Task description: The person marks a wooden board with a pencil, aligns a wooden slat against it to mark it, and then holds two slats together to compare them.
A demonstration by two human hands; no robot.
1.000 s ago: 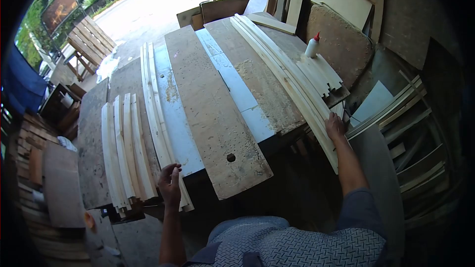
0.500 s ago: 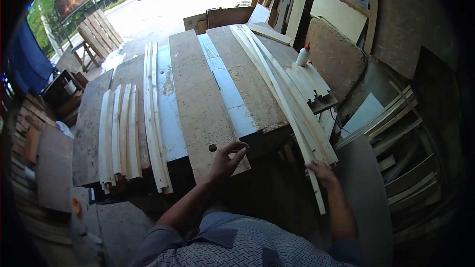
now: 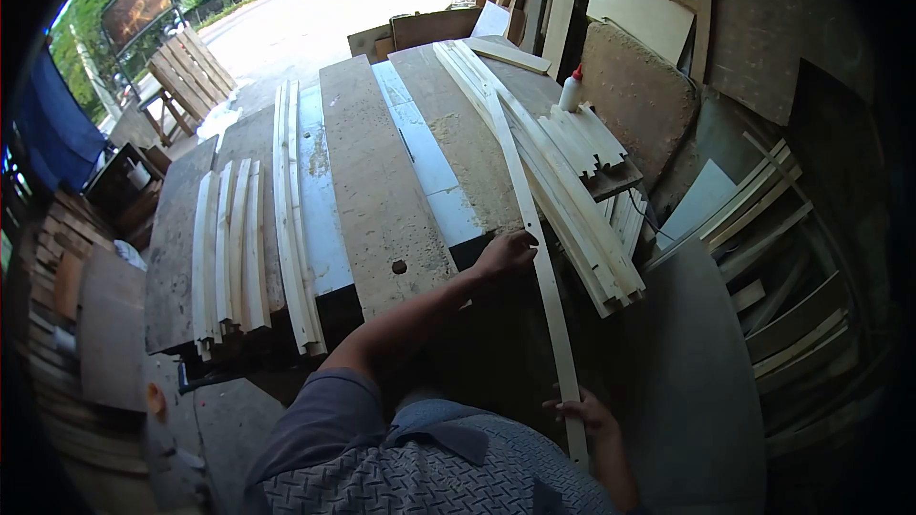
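Note:
A long, narrow wooden strip slants from the pile on the table towards my body, its far part still over the other strips. My right hand is closed round it near its lower end. Farther up, my left hand has its fingers curled against the strip's left edge, pinching it. Just right of the strip lies a bundle of pale wooden strips, its near ends jutting past the table edge.
On the worktable of boards lie two long strips and several shorter strips. A glue bottle with a red cap stands on grooved wood pieces. Boards lean at the right.
The strip has come off the bundle, pulled left and towards me by my right hand. My left hand has moved right from above the table board onto the strip. Two motorbikes have left view.

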